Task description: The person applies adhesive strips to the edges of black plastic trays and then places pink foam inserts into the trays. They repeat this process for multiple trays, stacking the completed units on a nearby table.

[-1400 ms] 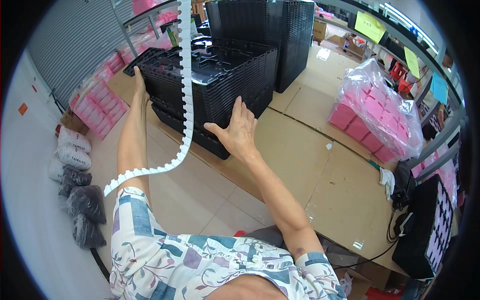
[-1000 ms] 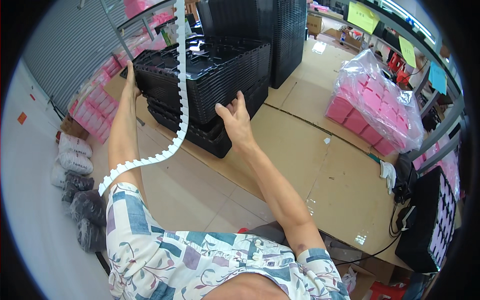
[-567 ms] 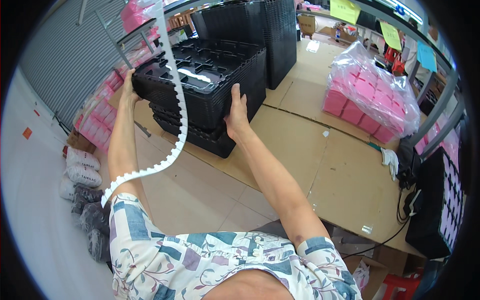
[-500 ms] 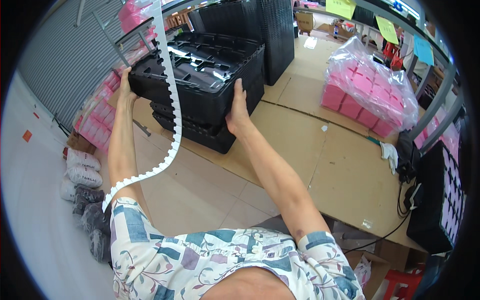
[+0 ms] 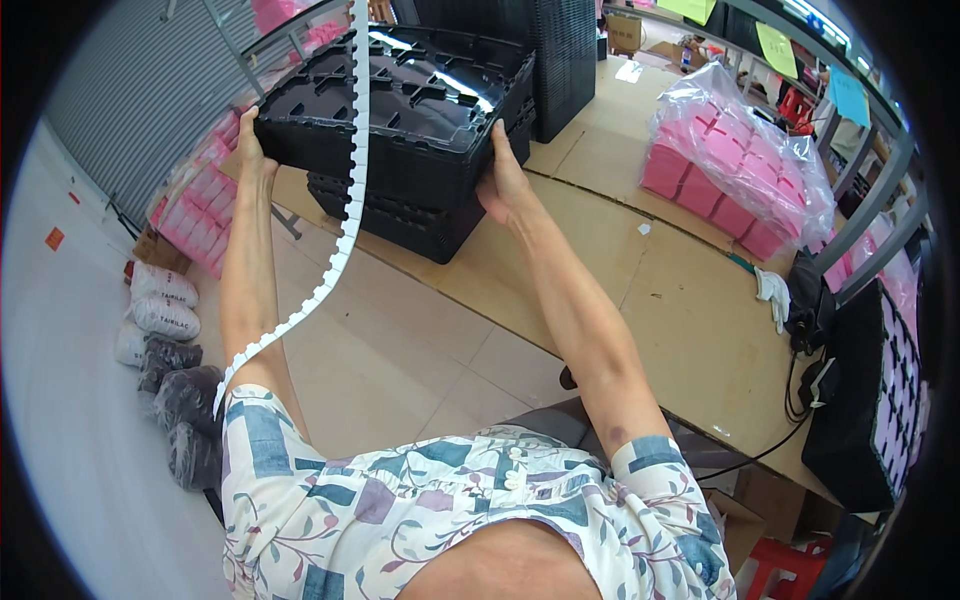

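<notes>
The right hand (image 5: 507, 185), which earlier lay spread against the side of the stack, now grips the near right corner of the upper trays (image 5: 420, 165), thumb up along the edge. The left hand (image 5: 256, 150) has kept its hold on their left corner, so both hands are clamped on the trays, well apart. The upper trays sit above the lower trays (image 5: 400, 222), overhanging them on the left, with a tall stack (image 5: 565, 70) behind. The brown desk (image 5: 690, 330) also carries bagged pink blocks (image 5: 720, 165), a white glove (image 5: 773, 295) and a cable (image 5: 760, 460). A toothed white strip (image 5: 340, 255) hangs across the view. Beyond the tiled floor (image 5: 430, 350), white sacks (image 5: 165, 315) and dark bags (image 5: 185, 400) lie by the wall, near a grey shutter (image 5: 115, 110).
</notes>
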Available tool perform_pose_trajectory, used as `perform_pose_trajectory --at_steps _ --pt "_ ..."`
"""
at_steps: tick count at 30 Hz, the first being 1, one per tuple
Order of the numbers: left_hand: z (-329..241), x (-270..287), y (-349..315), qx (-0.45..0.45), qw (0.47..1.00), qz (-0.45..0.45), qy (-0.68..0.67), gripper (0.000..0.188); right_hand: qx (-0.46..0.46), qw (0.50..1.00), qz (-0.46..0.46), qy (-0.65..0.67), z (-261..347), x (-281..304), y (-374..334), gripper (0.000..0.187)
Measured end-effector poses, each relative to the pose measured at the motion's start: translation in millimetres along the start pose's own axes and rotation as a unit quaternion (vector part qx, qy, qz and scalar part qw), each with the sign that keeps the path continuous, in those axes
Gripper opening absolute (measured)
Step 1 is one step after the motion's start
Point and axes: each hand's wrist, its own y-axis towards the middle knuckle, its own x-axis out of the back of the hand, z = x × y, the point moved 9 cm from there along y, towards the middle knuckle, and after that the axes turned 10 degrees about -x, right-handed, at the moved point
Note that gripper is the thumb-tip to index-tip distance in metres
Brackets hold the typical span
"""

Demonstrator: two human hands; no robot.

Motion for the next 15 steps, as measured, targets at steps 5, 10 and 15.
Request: perform_pose_trajectory --at_steps 5,10,15 --pt "-12 -8 -3 -0.034 0.999 0.013 -0.019 0.037 -0.035 0.997 -0.003 -0.069 5 3 -2 0.091" --pt "-46 -16 -12 -0.035 0.999 -0.034 0.011 0.031 -0.021 0.987 -0.007 -0.158 13 10 -13 0.09" --pt "-87 -45 -36 -0.077 0.996 -0.046 0.025 0.028 0.016 0.977 -0.011 -0.211 21 8 -31 0.088"
